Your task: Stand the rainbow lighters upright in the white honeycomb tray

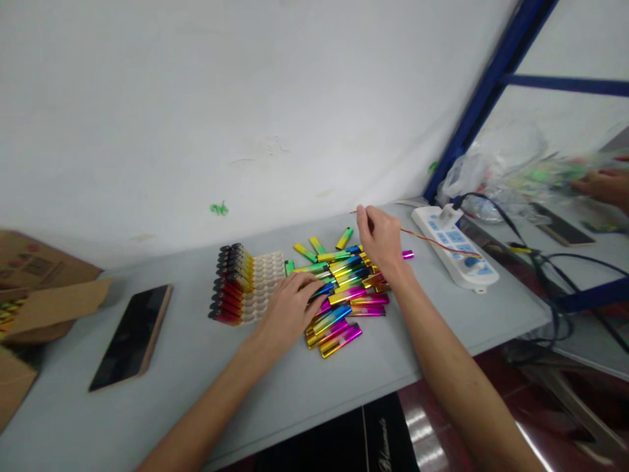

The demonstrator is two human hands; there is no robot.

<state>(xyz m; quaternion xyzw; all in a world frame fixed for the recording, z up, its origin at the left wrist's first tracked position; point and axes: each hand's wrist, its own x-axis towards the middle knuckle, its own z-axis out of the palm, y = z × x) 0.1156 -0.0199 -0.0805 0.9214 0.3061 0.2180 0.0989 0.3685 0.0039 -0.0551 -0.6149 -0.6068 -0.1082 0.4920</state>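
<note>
A loose pile of shiny lighters (344, 296) in yellow, green, blue and magenta lies on the grey table. My left hand (289, 305) is at the pile's left side, its fingers curled onto a blue lighter (324, 290); the fingertips are partly hidden. Above the far side of the pile, my right hand (381, 236) is closed in a pinch on a thin red-and-yellow wire (422, 237). A short end of that wire sticks out left of the fingers. Left of my left hand, a white tray with round holes (268, 269) carries upright lighters with black tops (230, 282).
The wire runs to a white power strip (455, 249) on the right. A phone (132, 334) and an open cardboard box (54, 288) are at left. Blue metal frame posts (472, 111) stand at right, with plastic bags and another person's hand (607, 187) beyond.
</note>
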